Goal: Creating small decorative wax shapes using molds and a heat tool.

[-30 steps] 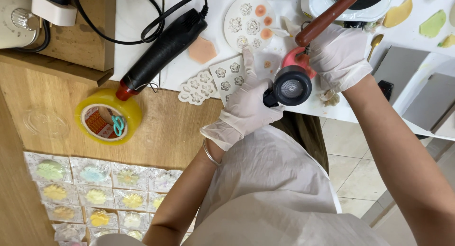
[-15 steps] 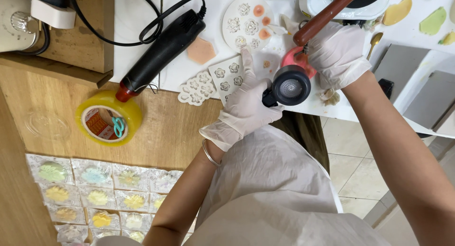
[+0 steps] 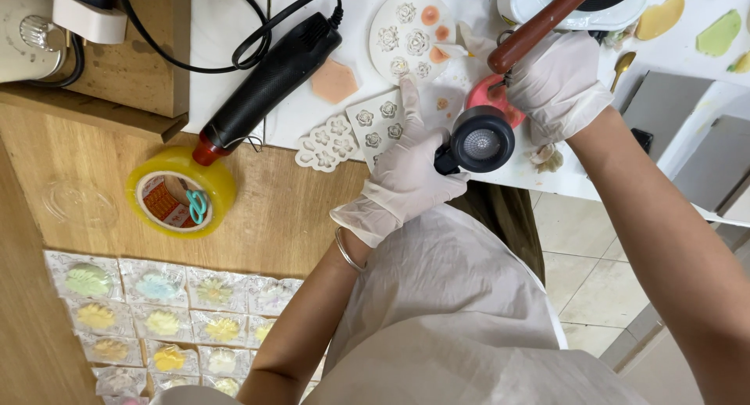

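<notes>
My left hand [image 3: 406,167], in a white glove, grips the handle of a black round-headed tool [image 3: 482,139] whose mesh face points up at me; its index finger stretches over a small white flower mould [image 3: 379,117]. My right hand [image 3: 558,77], also gloved, is closed on a brown wooden handle [image 3: 539,26] that slants up to the right. A pink round piece [image 3: 486,96] lies between the two hands on the white table [image 3: 226,38].
A black heat gun [image 3: 273,77] with its cord lies at left, beside a peach hexagon [image 3: 334,81]. A yellow tape roll [image 3: 180,190] sits on the wooden board. A round white mould [image 3: 410,34], another flower mould [image 3: 328,143] and wrapped coloured flower pieces [image 3: 156,311] are around.
Both hands keep their grips and stay almost where they were; the wooden handle has shifted only slightly.
</notes>
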